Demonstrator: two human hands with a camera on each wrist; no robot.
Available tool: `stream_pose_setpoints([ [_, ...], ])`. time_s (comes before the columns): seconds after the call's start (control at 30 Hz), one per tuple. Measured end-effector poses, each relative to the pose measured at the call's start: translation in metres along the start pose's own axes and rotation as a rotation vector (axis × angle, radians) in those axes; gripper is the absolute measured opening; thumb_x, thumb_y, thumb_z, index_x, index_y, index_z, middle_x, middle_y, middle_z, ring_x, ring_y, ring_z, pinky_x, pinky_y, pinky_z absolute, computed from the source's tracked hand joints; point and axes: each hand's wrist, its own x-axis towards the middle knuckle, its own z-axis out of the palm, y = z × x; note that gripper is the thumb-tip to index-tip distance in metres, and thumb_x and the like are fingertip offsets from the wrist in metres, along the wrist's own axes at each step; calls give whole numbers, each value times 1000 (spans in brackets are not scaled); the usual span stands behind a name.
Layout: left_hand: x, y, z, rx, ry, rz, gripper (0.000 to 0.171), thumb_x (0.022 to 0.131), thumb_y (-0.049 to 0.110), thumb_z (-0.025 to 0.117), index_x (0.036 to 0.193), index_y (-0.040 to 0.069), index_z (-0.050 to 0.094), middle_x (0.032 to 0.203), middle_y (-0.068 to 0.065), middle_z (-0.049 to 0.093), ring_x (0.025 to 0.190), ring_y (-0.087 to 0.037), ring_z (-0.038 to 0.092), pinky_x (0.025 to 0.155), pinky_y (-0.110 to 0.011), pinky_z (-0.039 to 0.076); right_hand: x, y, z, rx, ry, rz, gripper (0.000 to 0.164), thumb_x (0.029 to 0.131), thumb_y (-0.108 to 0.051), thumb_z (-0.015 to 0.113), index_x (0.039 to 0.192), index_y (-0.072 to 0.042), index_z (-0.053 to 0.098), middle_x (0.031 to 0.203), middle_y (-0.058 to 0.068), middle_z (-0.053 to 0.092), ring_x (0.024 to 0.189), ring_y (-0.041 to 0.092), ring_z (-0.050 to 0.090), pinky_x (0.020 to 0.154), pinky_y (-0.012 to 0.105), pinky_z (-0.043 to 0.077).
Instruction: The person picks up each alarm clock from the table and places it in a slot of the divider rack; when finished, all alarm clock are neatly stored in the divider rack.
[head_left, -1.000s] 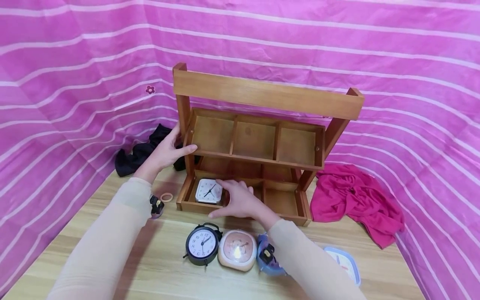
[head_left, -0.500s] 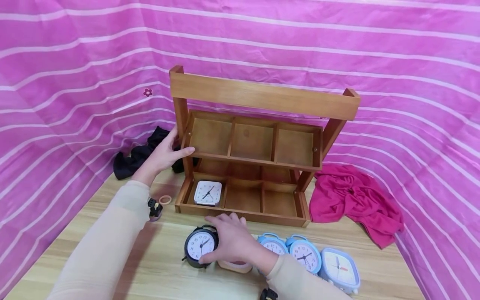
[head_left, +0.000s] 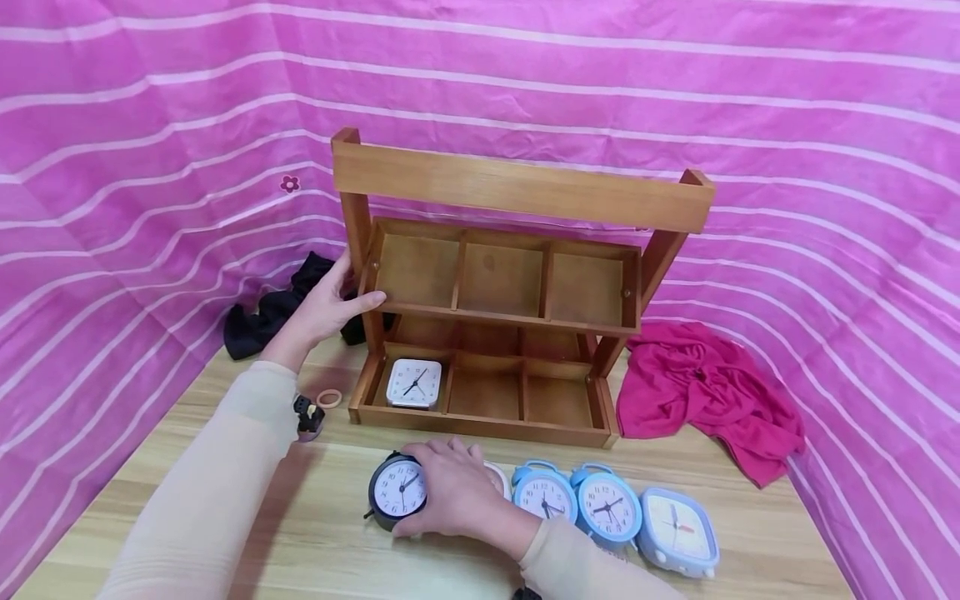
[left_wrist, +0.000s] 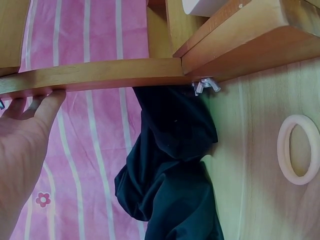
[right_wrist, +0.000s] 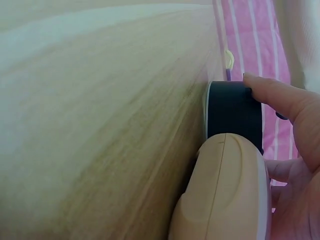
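From the head view, the right hand (head_left: 450,492) lies near the table's (head_left: 247,533) front edge, fingers curled over a black clock (head_left: 396,492) and a beige clock (head_left: 497,477), while the left hand (head_left: 326,304) grips the left post of the wooden rack (head_left: 517,187). The left wrist view shows that hand's fingers (left_wrist: 47,107) pressed under a rack rail (left_wrist: 100,75), above a black cloth (left_wrist: 172,170) and a ring (left_wrist: 299,149). The right wrist view shows fingers (right_wrist: 280,97) wrapped on the black clock (right_wrist: 234,115), which touches the beige clock (right_wrist: 225,195).
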Motion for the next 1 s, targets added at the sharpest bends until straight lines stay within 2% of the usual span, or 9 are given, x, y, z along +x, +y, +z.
stream_pose_setpoints([
  [0.23,-2,-2,-1,-12,5,-1,96,98,10,73,169,35,12,169,-11,31,148,-38,36,122,-55,28,1,1,3,25,38,-20,90,62,-58,96,140,-29,62,132,-13,65,114,14,55,82,31,34],
  [0.3,-3,-3,-1,-24,3,3,96,99,9,72,169,35,12,169,-12,31,148,-37,36,122,-52,28,0,1,2,45,52,-19,90,62,-58,96,140,-29,62,134,-12,65,120,17,56,85,32,36],
  [0.43,-4,-2,0,-37,3,6,95,99,7,71,169,35,12,168,-12,32,148,-34,36,122,-43,30,0,1,-7,100,87,-38,89,64,-59,95,141,-29,62,132,-13,64,120,15,55,88,33,38],
  [0.5,-5,-2,0,-35,5,4,95,99,7,71,169,35,12,168,-11,32,148,-34,36,122,-42,30,0,2,-14,103,116,-61,90,64,-60,95,141,-28,62,131,-13,65,119,14,55,87,33,38],
  [0.63,-5,-2,-1,-36,4,-3,96,99,8,72,169,35,11,169,-11,30,150,-35,35,123,-52,27,3,7,-33,75,165,-87,92,64,-62,94,143,-27,62,132,-10,66,117,14,55,86,34,38],
  [0.83,-3,0,-1,-19,-1,-12,97,98,13,74,168,39,11,171,-8,27,153,-35,30,123,-55,25,11,27,-67,88,191,-40,94,66,-61,94,147,-27,61,133,-6,66,116,17,54,92,38,39],
  [1.0,-1,0,0,-24,-7,-7,98,98,12,74,168,39,11,171,-7,26,153,-34,30,124,-55,25,23,54,-88,81,226,-19,92,67,-59,94,146,-23,62,136,-1,67,119,23,55,95,45,42],
])
